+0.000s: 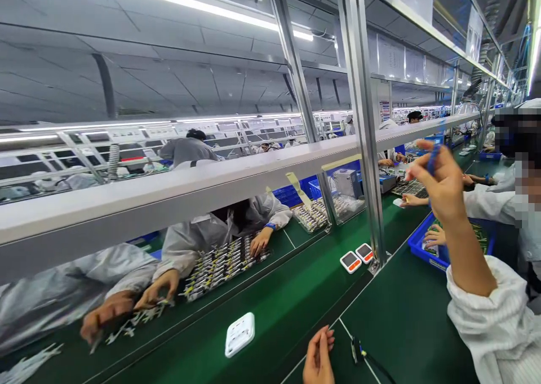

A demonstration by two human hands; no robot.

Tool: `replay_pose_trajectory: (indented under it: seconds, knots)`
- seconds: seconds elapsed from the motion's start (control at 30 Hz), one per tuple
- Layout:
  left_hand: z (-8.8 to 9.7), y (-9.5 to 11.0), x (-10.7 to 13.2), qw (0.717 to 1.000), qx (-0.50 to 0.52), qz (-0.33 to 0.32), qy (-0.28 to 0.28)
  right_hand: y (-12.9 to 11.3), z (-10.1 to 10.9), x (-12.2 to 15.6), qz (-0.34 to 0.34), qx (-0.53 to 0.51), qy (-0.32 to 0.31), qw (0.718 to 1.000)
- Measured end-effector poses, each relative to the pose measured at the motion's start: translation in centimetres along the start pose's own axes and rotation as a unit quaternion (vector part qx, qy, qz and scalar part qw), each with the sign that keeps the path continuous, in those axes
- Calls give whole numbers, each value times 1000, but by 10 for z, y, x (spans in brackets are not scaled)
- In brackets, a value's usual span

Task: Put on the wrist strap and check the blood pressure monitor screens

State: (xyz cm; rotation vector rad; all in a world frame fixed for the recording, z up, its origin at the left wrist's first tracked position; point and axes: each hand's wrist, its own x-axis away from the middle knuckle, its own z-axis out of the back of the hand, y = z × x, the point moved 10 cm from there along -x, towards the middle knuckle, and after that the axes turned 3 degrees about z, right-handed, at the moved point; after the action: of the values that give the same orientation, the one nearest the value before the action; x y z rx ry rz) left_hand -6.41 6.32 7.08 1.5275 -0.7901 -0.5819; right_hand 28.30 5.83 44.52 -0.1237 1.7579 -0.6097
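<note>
Right hand (437, 184) raised, pinching a blue pen (434, 157). Left hand (319, 357) rests on green bench (406, 316), fingers loosely together, holding nothing, near white part (239, 334).

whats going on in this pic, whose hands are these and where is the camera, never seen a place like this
The one picture comes from a camera worn on a person's head, looking forward and down along a long green workbench. No robot is here: the two bare hands nearest the camera are the wearer's own. The right hand, in a white sleeve, is raised and pinches something small and blue, too blurred to name. The left hand rests on the bench at the bottom edge, beside a small dark tool.

On the green surface lie a white plate with slots and two small white devices with orange buttons. A blue bin sits farther right. Other people in white coats work across the bench over rows of small parts.
</note>
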Motion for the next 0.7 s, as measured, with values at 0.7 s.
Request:
replay_pose_trajectory:
  seconds: [0.7]
  knots:
    - [-48,60,117,956,43,-28,-289,52,-97,251,-362,-237,-117,894]
